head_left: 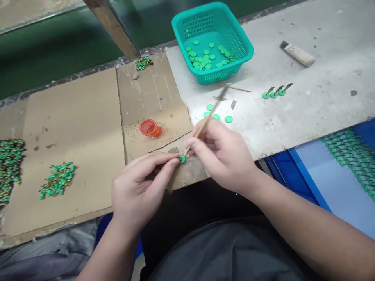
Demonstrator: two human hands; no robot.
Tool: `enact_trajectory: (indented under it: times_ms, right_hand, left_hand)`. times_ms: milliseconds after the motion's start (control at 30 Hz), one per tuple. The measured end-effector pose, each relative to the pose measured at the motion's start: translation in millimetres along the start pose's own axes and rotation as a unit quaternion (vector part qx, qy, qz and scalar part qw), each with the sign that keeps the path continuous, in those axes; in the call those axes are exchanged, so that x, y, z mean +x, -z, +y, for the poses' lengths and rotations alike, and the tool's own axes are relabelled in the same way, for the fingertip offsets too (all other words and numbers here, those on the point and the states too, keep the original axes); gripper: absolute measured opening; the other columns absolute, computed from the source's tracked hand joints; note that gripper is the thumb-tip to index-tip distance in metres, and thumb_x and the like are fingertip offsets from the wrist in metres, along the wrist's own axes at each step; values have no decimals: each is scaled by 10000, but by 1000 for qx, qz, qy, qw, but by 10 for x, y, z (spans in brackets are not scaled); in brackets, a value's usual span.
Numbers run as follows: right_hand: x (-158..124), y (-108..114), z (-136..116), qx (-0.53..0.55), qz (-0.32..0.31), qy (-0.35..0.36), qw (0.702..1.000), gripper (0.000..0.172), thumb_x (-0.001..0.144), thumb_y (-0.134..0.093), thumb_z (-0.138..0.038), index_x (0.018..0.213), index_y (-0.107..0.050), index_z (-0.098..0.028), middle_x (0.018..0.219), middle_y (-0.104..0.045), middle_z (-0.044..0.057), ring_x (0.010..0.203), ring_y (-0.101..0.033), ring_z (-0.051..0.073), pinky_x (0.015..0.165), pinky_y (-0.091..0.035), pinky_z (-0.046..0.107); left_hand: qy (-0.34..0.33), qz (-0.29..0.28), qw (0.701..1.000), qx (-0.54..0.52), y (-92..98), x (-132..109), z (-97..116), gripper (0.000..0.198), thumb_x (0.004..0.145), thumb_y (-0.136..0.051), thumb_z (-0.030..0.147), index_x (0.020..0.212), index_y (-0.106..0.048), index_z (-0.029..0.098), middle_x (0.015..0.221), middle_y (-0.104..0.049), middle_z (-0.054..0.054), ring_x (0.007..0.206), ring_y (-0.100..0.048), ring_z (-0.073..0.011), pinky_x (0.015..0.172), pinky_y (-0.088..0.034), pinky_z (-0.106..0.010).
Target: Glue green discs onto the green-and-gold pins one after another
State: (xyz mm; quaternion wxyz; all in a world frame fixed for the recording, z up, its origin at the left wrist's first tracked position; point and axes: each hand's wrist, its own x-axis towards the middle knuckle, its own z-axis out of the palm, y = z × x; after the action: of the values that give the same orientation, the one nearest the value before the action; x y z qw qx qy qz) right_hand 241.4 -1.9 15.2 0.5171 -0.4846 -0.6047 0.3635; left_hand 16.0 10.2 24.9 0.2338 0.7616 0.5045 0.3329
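My left hand (140,187) pinches a small green disc (182,159) between thumb and fingertips, low over the cardboard. My right hand (219,154) holds a thin wooden stick (205,127), and its lower tip reaches the disc's edge. A small orange cup (149,128) stands on the cardboard just beyond my left hand. Several loose green discs (229,119) lie on the pale worktop beyond my right hand. More green discs fill a teal plastic basket (212,43).
Brown cardboard sheets (73,136) carry heaps of green-and-dark pieces (58,180). Three assembled pieces (274,92) and a white tube (297,54) lie on the worktop (322,101). A blue-edged tray (348,164) with rows of pieces sits lower right. A metal post (113,27) rises behind.
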Motion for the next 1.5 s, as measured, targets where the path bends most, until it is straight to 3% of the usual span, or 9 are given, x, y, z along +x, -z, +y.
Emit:
enact_trajectory:
  times_ms: [100, 333, 533, 667, 833, 1033, 1167, 1333, 1500]
  right_hand:
    - [-114, 101, -54, 62, 54, -50, 995, 45, 1181, -673, -271, 1146, -673, -242, 1004, -796, 14, 939, -844, 195, 875, -708, 339]
    - [-272, 222, -37, 97, 29, -96, 990, 198, 1153, -768, -396, 1052, -719, -233, 940, -852, 40, 860, -877, 193, 830, -747, 302]
    - [-241, 174, -7, 119, 4, -109, 987, 264, 1117, -802, -476, 1024, -732, -239, 925, -842, 52, 863, -870, 219, 834, -746, 338]
    - [-302, 205, -60, 133, 14, -116, 984, 259, 1120, -769, -477, 1021, -720, -243, 943, -856, 60, 883, -882, 229, 856, -742, 347]
    - [-569, 455, -131, 102, 59, -108, 987, 276, 1141, -703, -480, 1014, -710, -234, 925, -857, 66, 848, -890, 233, 822, -740, 338]
    - [-887, 886, -228, 88, 112, -119, 983, 261, 1147, -715, -471, 1028, -709, -239, 967, -849, 63, 872, -874, 229, 834, -724, 328]
    - [-1009, 1058, -255, 91, 140, -129, 977, 293, 1158, -708, -502, 1031, -726, -240, 978, -840, 67, 881, -865, 236, 846, -725, 345]
    - [-1053, 1136, -298, 72, 145, -119, 980, 303, 1187, -664, -494, 1044, -743, -239, 997, -821, 71, 877, -844, 232, 837, -716, 349]
    - [-1023, 1041, -477, 20, 48, -91, 995, 298, 1206, -603, -463, 1016, -714, -262, 885, -788, 35, 781, -786, 217, 743, -652, 315]
  left_hand:
    - [83, 4, 994, -67, 35, 40, 39, 119, 1035, -853, 397, 1019, -929, 306, 999, -899, -13, 850, -837, -182, 786, -692, -274]
    - [229, -83, 925, -291, 313, 152, 180, 396, 887, -964, 590, 969, -863, 216, 716, -711, -20, 548, -535, -109, 502, -466, -228]
    - [225, -126, 914, -313, 445, 230, 343, 518, 864, -948, 707, 933, -838, 206, 646, -595, 1, 535, -418, -95, 477, -360, -218]
    - [177, -131, 932, -287, 420, 288, 440, 472, 920, -916, 680, 941, -849, 213, 710, -709, -36, 530, -505, -109, 474, -404, -222]
    - [6, -93, 987, -135, -169, 666, 570, 294, 1024, -793, 542, 993, -897, 269, 978, -891, -79, 866, -841, -252, 781, -693, -343]
    - [-68, -116, 985, -111, -1234, 1400, 968, 296, 1107, -742, 495, 1049, -858, 229, 1157, -870, -90, 1106, -820, -258, 1057, -682, -460]
    - [-70, -127, 985, -92, -1490, 1603, 1050, 324, 1132, -779, 513, 1149, -800, 189, 1190, -820, -78, 1166, -787, -248, 1117, -662, -512]
    - [-48, -138, 977, -154, -1353, 1482, 1110, 314, 1126, -790, 498, 1203, -805, 193, 1252, -815, -87, 1220, -781, -265, 1128, -666, -519]
    - [46, -190, 939, -283, -805, 812, 1311, 373, 1052, -820, 591, 1137, -902, 237, 1131, -864, -89, 1060, -811, -280, 950, -695, -415]
